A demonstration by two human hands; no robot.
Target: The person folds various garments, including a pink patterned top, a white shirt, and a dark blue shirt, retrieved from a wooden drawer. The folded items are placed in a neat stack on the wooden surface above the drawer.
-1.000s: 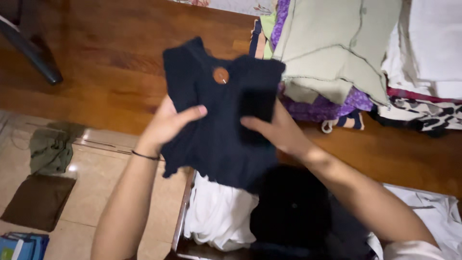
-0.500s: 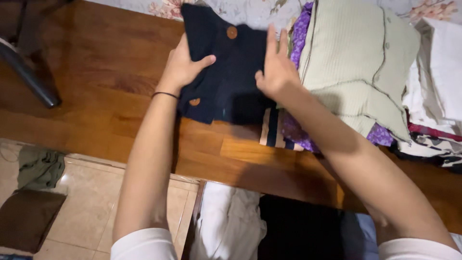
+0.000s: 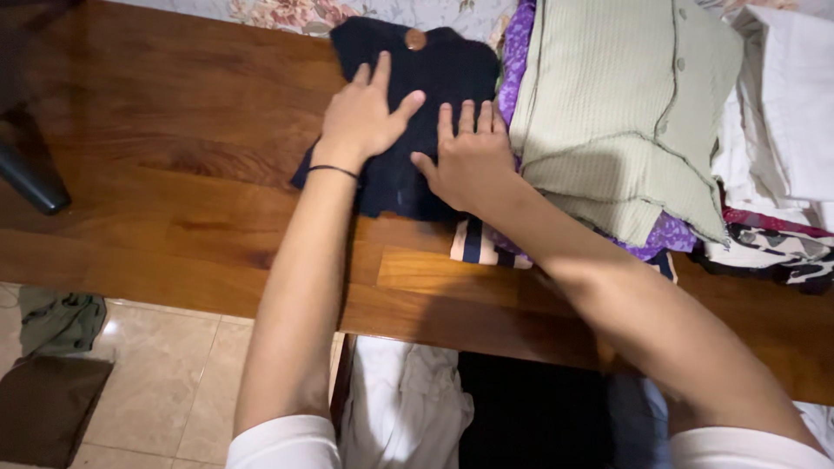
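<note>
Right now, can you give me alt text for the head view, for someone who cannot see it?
Both hands lie flat on a folded dark navy garment with a round brown button, the left hand beside the right hand, on a wooden table. To its right sits a stack of folded clothes topped by a pale green ribbed top.

One head-worn camera looks steeply down and forward, close over the wooden surface [image 3: 174, 174], with both forearms entering from the bottom edge and floor tiles [image 3: 165, 365] at lower left.
</note>
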